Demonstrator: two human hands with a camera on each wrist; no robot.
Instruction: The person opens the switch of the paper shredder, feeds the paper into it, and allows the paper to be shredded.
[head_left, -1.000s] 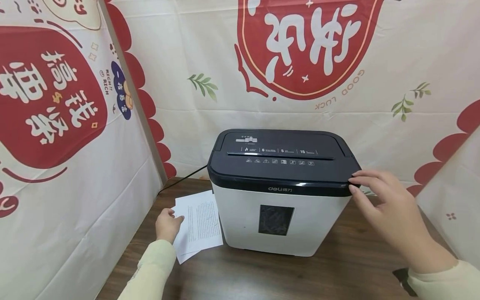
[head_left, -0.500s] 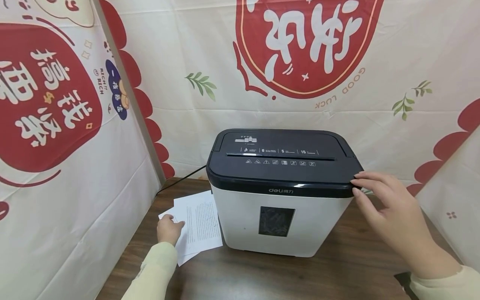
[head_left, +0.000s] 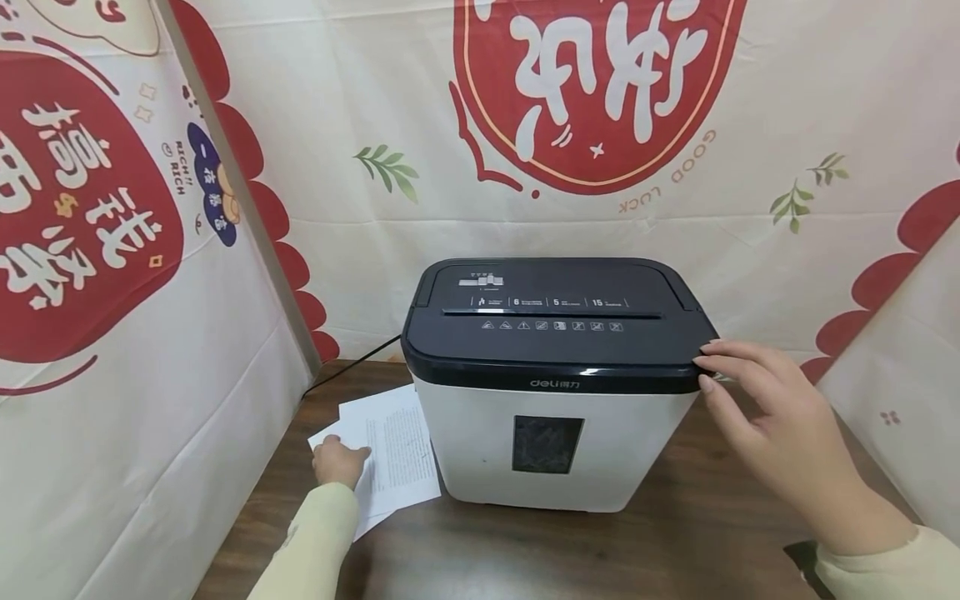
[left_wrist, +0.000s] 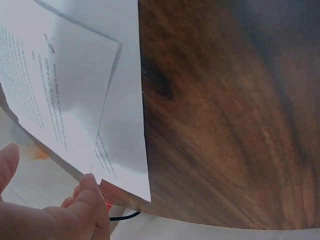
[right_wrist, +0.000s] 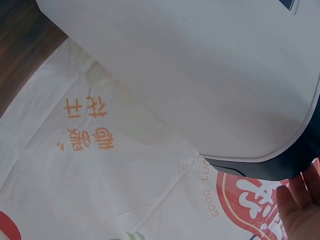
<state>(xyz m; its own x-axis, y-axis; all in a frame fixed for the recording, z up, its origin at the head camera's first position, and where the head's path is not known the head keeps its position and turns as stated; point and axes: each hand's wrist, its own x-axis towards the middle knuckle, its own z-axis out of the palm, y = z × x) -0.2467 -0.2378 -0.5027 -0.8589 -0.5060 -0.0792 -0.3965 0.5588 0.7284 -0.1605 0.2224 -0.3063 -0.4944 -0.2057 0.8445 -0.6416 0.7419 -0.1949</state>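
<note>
A white paper shredder with a black top stands upright in the head view. Left of it lie overlapping printed sheets of paper, the under sheet sticking out left and toward the front. My left hand rests at the left side of these sheets. In the left wrist view its bent fingers touch the paper's edge, with the thumb held apart from them. The fingertips of my right hand touch the front right corner of the shredder's top, fingers relaxed and thumb just below.
The sheets and shredder are on a dark wooden table. A black cord runs left from behind the shredder. Printed cloth hangs at the back and both sides. A dark object lies by the right sleeve.
The left hand has drawn the under sheet slightly left and toward the front, so more of it shows. The right hand stays at the shredder's corner. The head view has shifted a little.
</note>
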